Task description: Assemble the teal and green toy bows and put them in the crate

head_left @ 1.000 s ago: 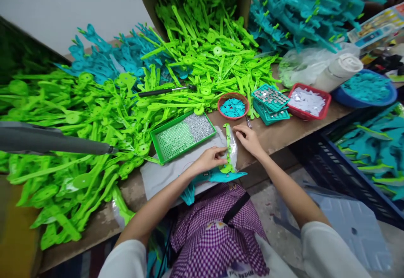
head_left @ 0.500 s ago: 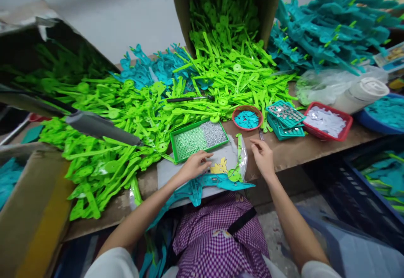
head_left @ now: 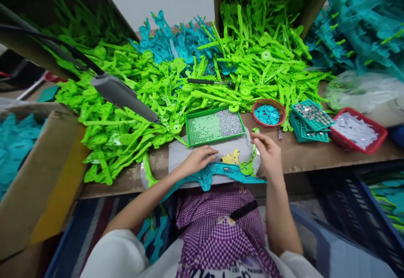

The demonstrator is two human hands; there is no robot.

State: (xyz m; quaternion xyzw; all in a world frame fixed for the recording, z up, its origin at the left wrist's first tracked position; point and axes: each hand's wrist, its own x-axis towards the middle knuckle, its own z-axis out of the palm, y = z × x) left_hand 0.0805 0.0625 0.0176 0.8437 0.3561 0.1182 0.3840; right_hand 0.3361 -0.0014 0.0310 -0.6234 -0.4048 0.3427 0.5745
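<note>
A teal plastic part (head_left: 227,169) lies along the table's front edge, with a small metal piece in its middle. At its right end sits a bright green arm-shaped part (head_left: 248,168), partly hidden by my right hand. My left hand (head_left: 200,159) rests over the teal part, thumb and fingertips drawn together; anything between them is too small to name. My right hand (head_left: 268,149) is at the upper end of the green part, with thumb and forefinger pinched. Whether it grips that end or something small, I cannot make out. Beneath is a grey sheet (head_left: 183,154) with a yellow cartoon figure.
A green tray (head_left: 202,128) of small silver pieces stands behind my hands. To the right are a red bowl (head_left: 269,114) of teal pieces, teal trays (head_left: 311,116) of metal discs and a red basket (head_left: 360,131). Heaped green parts (head_left: 126,114) and a grey tool (head_left: 126,97) lie left.
The camera view has shifted, moving the table's contents rightward in the picture. My right hand has come leftward, from beside the green part to its upper end. My left hand stays near the teal part.
</note>
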